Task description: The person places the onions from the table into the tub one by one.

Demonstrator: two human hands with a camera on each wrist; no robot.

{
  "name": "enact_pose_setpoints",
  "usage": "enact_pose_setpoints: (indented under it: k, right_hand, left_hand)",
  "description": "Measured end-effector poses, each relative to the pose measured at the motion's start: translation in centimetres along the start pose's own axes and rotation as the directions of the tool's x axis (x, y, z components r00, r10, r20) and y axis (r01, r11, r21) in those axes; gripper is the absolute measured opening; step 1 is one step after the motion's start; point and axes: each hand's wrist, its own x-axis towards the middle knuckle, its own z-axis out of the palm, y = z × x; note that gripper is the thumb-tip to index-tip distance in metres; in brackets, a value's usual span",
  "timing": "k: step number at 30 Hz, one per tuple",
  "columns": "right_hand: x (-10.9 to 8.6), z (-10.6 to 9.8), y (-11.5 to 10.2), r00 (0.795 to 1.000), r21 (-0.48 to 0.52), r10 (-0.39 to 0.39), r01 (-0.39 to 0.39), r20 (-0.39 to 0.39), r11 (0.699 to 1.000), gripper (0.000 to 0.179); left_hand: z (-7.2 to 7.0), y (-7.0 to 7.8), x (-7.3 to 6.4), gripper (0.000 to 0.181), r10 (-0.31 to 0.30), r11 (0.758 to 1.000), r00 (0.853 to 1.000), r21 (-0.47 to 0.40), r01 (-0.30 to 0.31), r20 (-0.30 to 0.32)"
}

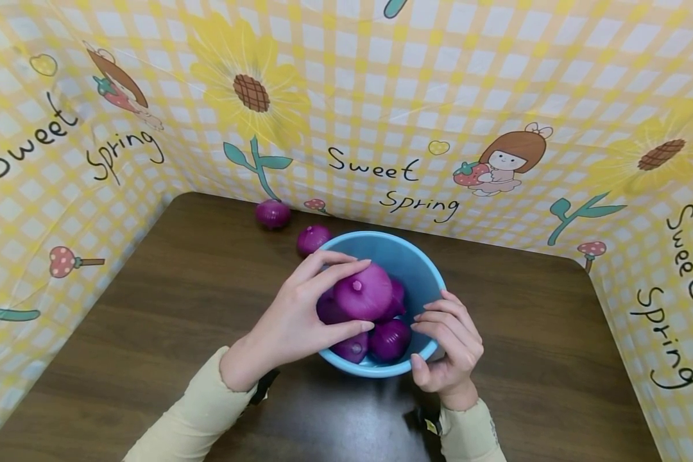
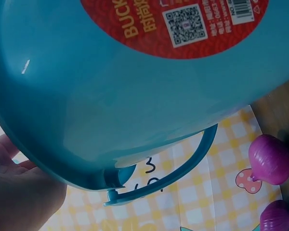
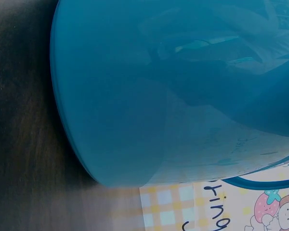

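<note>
A blue plastic bucket (image 1: 427, 269) stands on the table with several purple onions (image 1: 390, 340) inside. My left hand (image 1: 306, 308) reaches over its left rim and grips a large purple onion (image 1: 365, 292) between thumb and fingers, above the others. On the right side, my right hand (image 1: 450, 340) holds the bucket's rim, fingers over the edge and thumb outside. In the left wrist view, the bucket's outer wall (image 2: 135, 96) carries a red label (image 2: 192, 29), and its handle (image 2: 183, 168) hangs down. The right wrist view is filled mostly by the bucket wall (image 3: 135, 106); the right hand is out of sight there.
Two more purple onions lie on the table behind the bucket to the left, one farther back (image 1: 273, 213) and one close to the rim (image 1: 313, 240). A yellow checked cloth (image 1: 369, 115) with printed flowers walls off the back and sides of the dark wooden table (image 1: 208, 276).
</note>
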Motion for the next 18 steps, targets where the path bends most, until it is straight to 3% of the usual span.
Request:
enact_pose_setpoints:
  k: [11, 18]
  right_hand:
    - [0.0, -0.08, -0.01, 1.0, -0.005, -0.001, 0.001, 0.011, 1.0, 0.052]
    - [-0.01, -0.04, 0.0, 1.0, 0.0, -0.001, 0.001, 0.009, 1.0, 0.051]
  left_hand:
    - [0.02, -0.18, 0.12, 0.073, 0.011, 0.999, 0.998, 0.042, -0.014, 0.067]
    - [-0.32, -0.36, 0.09, 0.07, -0.001, 0.999, 0.999, 0.049, -0.002, 0.051]
